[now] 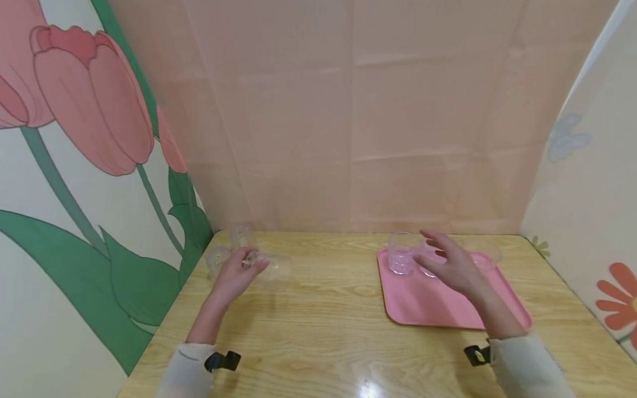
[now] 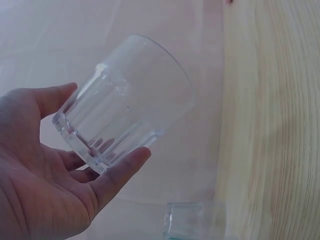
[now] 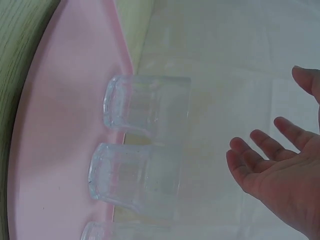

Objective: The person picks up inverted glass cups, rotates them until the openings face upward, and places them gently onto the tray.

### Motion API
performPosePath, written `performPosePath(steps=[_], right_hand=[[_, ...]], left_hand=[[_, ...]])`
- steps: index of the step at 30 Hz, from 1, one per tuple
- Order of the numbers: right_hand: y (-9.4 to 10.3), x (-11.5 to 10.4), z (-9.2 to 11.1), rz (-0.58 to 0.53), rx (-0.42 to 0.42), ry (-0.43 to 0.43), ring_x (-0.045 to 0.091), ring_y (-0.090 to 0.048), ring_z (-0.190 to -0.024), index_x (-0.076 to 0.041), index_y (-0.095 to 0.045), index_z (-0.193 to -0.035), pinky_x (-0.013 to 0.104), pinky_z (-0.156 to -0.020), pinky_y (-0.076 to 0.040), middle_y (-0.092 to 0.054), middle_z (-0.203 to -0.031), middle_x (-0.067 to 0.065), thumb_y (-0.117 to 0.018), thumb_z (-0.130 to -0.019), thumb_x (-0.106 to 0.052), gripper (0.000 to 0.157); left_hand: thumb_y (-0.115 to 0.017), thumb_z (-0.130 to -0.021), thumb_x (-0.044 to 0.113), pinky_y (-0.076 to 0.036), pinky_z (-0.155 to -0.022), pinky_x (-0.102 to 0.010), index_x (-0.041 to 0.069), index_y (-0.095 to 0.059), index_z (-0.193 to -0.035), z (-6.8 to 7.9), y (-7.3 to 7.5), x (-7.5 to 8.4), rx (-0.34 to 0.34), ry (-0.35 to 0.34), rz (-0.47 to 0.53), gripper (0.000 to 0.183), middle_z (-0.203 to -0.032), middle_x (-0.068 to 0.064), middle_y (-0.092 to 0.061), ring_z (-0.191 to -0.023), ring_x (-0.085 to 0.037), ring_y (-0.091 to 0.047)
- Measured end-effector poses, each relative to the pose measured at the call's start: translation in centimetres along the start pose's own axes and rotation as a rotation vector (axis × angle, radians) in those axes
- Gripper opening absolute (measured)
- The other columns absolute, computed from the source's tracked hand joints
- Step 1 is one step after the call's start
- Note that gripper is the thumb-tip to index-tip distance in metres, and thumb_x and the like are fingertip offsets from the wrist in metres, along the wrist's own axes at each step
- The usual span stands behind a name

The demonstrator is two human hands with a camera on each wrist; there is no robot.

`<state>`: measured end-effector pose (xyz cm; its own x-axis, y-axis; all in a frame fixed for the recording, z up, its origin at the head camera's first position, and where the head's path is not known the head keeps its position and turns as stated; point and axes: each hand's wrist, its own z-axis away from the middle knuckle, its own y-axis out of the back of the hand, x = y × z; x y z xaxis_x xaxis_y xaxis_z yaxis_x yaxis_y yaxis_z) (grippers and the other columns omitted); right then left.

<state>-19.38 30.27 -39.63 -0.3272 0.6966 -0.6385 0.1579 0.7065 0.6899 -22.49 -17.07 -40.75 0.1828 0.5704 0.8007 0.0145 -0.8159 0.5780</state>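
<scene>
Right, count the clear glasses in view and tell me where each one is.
6 visible: one glass in the left hand, two glasses near the far-left corner of the table, three glasses on the pink tray. The right hand may hide more.

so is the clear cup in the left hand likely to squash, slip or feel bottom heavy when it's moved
The clear cup looks rigid, its outline undented under the left hand's grip, so it probably won't squash. Its smooth, shiny upper wall could be slippery. The thick-looking base suggests it may be somewhat bottom heavy.
</scene>
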Motion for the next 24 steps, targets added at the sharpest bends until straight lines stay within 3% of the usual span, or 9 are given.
performPosePath(steps=[9,17,24], right_hand=[[-0.6,-0.7,0.2,-0.05,-0.018,0.006,0.041,-0.043,-0.124,-0.019,-0.036,-0.143,0.058,-0.095,-0.039,-0.04,-0.142,0.018,-0.063,-0.088,-0.037,0.063],[-1.2,-1.2,0.3,-0.112,-0.056,-0.026,0.039,-0.039,-0.128,-0.023,-0.035,-0.143,0.059,-0.098,-0.036,-0.038,-0.144,0.013,-0.063,-0.087,-0.041,0.065],[-1.8,-1.4,0.2,-0.143,-0.084,-0.031,0.041,-0.041,-0.126,-0.027,-0.033,-0.144,0.057,-0.094,-0.041,-0.037,-0.145,0.012,-0.062,-0.088,-0.041,0.065]], left_hand=[[-0.058,-0.085,0.055,-0.044,-0.094,-0.048,0.009,-0.043,-0.135,0.2,-0.7,0.7,-0.011,0.013,0.05,0.07,-0.139,-0.016,-0.043,-0.118,-0.033,-0.048],[-0.06,-0.085,0.052,-0.052,-0.071,-0.032,0.009,-0.046,-0.132,0.1,-1.7,1.3,0.0,0.002,0.103,0.065,-0.127,-0.014,-0.051,-0.095,-0.026,-0.057],[-0.059,-0.085,0.055,-0.051,-0.072,-0.032,0.011,-0.047,-0.131,0.0,-2.3,1.4,-0.014,0.019,0.138,0.065,-0.127,-0.012,-0.049,-0.098,-0.026,-0.056]])
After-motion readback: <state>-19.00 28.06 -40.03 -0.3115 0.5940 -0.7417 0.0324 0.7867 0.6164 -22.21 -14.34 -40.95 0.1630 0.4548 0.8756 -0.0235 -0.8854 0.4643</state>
